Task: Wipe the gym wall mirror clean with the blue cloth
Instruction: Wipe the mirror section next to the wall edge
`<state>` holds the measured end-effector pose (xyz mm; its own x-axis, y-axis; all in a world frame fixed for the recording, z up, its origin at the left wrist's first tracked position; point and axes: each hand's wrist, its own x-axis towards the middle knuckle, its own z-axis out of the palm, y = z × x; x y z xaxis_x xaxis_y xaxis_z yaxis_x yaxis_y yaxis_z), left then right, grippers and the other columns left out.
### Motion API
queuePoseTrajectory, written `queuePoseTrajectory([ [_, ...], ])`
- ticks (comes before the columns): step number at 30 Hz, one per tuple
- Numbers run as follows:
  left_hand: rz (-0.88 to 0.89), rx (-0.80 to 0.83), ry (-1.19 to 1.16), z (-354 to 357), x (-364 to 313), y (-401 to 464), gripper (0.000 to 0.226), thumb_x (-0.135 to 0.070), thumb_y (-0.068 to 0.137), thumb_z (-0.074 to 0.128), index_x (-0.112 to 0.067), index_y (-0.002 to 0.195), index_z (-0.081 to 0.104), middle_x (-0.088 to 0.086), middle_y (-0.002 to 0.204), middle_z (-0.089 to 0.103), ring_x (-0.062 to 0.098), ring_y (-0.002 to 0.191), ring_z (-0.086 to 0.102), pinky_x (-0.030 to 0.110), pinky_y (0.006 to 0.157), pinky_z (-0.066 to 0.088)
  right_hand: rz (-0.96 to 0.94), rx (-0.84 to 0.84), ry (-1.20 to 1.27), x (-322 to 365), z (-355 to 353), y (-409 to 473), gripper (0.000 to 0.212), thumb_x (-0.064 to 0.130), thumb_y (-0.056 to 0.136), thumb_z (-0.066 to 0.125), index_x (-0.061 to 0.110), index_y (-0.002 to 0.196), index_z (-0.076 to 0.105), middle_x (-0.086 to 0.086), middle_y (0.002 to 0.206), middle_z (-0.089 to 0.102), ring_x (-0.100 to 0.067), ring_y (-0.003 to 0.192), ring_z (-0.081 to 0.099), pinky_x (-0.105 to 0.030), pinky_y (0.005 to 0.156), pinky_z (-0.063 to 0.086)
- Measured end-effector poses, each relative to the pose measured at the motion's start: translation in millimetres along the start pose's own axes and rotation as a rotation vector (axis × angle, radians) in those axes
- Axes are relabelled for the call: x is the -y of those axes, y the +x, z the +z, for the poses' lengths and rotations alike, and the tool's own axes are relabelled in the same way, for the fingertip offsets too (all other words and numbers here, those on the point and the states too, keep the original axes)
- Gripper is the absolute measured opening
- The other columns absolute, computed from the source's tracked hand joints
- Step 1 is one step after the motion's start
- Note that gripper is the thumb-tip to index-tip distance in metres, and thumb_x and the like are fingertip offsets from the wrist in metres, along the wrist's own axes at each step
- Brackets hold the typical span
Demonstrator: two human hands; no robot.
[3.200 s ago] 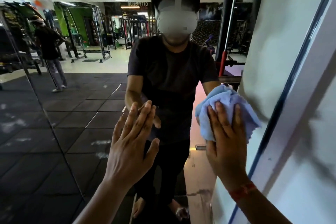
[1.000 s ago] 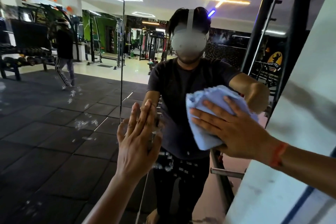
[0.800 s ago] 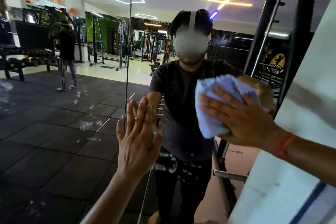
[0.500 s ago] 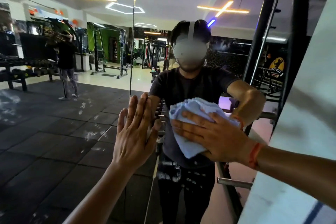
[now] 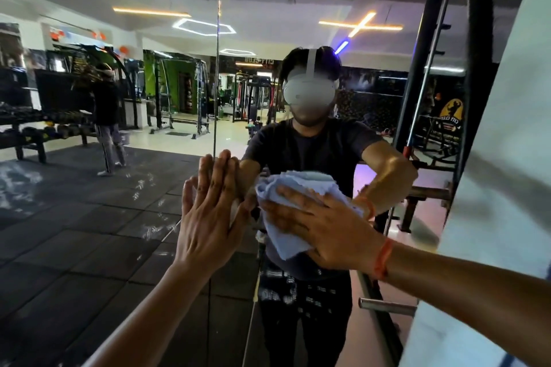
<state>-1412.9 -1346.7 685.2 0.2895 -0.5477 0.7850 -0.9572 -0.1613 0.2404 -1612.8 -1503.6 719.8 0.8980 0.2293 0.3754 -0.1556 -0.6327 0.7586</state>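
— What's on the mirror (image 5: pixel 89 217)?
— Your left hand (image 5: pixel 208 217) lies flat on the glass, fingers straight and together.
— And the blue cloth (image 5: pixel 293 188)?
— Bunched just beside it, pressed to the glass under your right hand's (image 5: pixel 325 229) spread fingers.

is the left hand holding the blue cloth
No, the crumpled light-blue cloth lies under the right hand, while the left hand presses flat and bare on the wall mirror.

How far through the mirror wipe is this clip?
Mid-job. Done: no finished patch is clearly visible. In hand: the right hand presses the blue cloth flat to the mirror; the left hand braces beside it. Left: white smears on the panel further left.
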Motion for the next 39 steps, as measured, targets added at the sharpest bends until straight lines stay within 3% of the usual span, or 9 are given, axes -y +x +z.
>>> queuePoseTrajectory([
  [3, 0.051, -0.008, 0.022, -5, -13, 2, 0.072, -0.044, 0.109, 0.038, -0.033, 0.163, -0.008, -0.016, 0.168, -0.02, 0.013, 0.156, -0.018, 0.048, 0.126, -0.002, 0.178, -0.059, -0.025, -40, -24, -46, 0.081, 0.027, 0.08, 0.051, 0.031, 0.159, 0.036, 0.008, 0.168, 0.025, -0.022, 0.158, 0.016, -0.046, 0.093, 0.042],
  [7, 0.181, -0.026, 0.06, -5, -33, 24, 0.072, -0.041, 0.108, 0.042, -0.029, 0.164, -0.002, -0.012, 0.17, -0.015, 0.017, 0.158, -0.011, 0.038, 0.127, -0.009, 0.793, -0.283, -0.289, -143, -71, -95, 0.072, 0.032, 0.092, 0.045, 0.022, 0.162, 0.028, -0.002, 0.169, 0.02, -0.034, 0.155, 0.023, -0.054, 0.12, 0.024],
  [11, 0.352, -0.039, 0.107, -3, -76, 57, 0.067, -0.042, 0.105, 0.034, -0.019, 0.164, 0.013, -0.004, 0.173, 0.001, 0.022, 0.159, -0.002, 0.049, 0.128, 0.007, 1.461, -0.689, 0.091, -127, -41, -132, 0.064, 0.044, 0.104, 0.042, 0.008, 0.157, 0.036, -0.015, 0.16, 0.04, -0.032, 0.149, 0.037, -0.05, 0.123, 0.027],
  [16, 0.537, -0.108, 0.118, 5, -129, 92, 0.067, -0.044, 0.102, 0.036, -0.013, 0.161, 0.029, 0.002, 0.171, 0.017, 0.027, 0.159, 0.008, 0.045, 0.128, 0.006, 1.065, -0.524, 0.156, -79, -42, -109, 0.069, 0.035, 0.099, 0.044, 0.007, 0.159, 0.027, -0.017, 0.166, 0.029, -0.028, 0.155, 0.024, -0.042, 0.126, 0.022],
  [21, 0.621, -0.146, 0.08, 0, -180, 122, 0.067, -0.045, 0.101, 0.037, -0.014, 0.16, 0.031, 0.001, 0.17, 0.019, 0.025, 0.159, 0.009, 0.054, 0.125, 0.018, 1.454, -0.999, 0.598, -133, -106, -132, 0.053, 0.04, 0.094, 0.052, 0.016, 0.141, 0.057, -0.003, 0.141, 0.061, -0.019, 0.133, 0.054, -0.044, 0.114, 0.041],
  [26, 0.722, -0.151, 0.104, -4, -221, 154, 0.069, -0.046, 0.099, 0.038, -0.016, 0.161, 0.029, -0.001, 0.171, 0.015, 0.022, 0.159, 0.006, 0.054, 0.124, 0.021, 1.575, -1.144, 0.673, -165, -141, -174, 0.021, 0.03, 0.096, 0.053, 0.041, 0.109, 0.066, 0.016, 0.096, 0.072, -0.012, 0.098, 0.069, -0.041, 0.094, 0.055],
  [30, 0.827, -0.134, 0.179, 0, -255, 179, 0.07, -0.046, 0.099, 0.038, -0.015, 0.161, 0.027, 0.0, 0.171, 0.015, 0.022, 0.159, 0.006, 0.055, 0.123, 0.025, 1.387, -0.855, 0.355, -188, -125, -187, 0.057, 0.038, 0.094, 0.039, 0.011, 0.141, 0.056, -0.014, 0.148, 0.052, -0.03, 0.141, 0.045, -0.048, 0.12, 0.032],
  [33, 0.922, -0.124, 0.291, 0, -275, 197, 0.07, -0.045, 0.099, 0.037, -0.016, 0.162, 0.024, 0.002, 0.171, 0.015, 0.023, 0.159, 0.007, 0.055, 0.122, 0.026, 1.185, -0.476, 0.305, -179, -105, -178, 0.078, 0.063, 0.098, 0.03, 0.019, 0.162, 0.023, -0.002, 0.172, 0.013, -0.019, 0.159, 0.006, -0.044, 0.129, 0.009],
  [39, 1.088, -0.127, 0.49, -11, -293, 227, 0.069, -0.046, 0.099, 0.034, -0.015, 0.16, 0.03, 0.005, 0.169, 0.021, 0.025, 0.158, 0.011, 0.053, 0.123, 0.023, 1.238, -0.374, -0.043, -175, -77, -206, 0.066, 0.057, 0.106, 0.023, 0.024, 0.163, 0.023, -0.008, 0.172, 0.002, -0.032, 0.158, 0.01, -0.051, 0.123, 0.024],
])
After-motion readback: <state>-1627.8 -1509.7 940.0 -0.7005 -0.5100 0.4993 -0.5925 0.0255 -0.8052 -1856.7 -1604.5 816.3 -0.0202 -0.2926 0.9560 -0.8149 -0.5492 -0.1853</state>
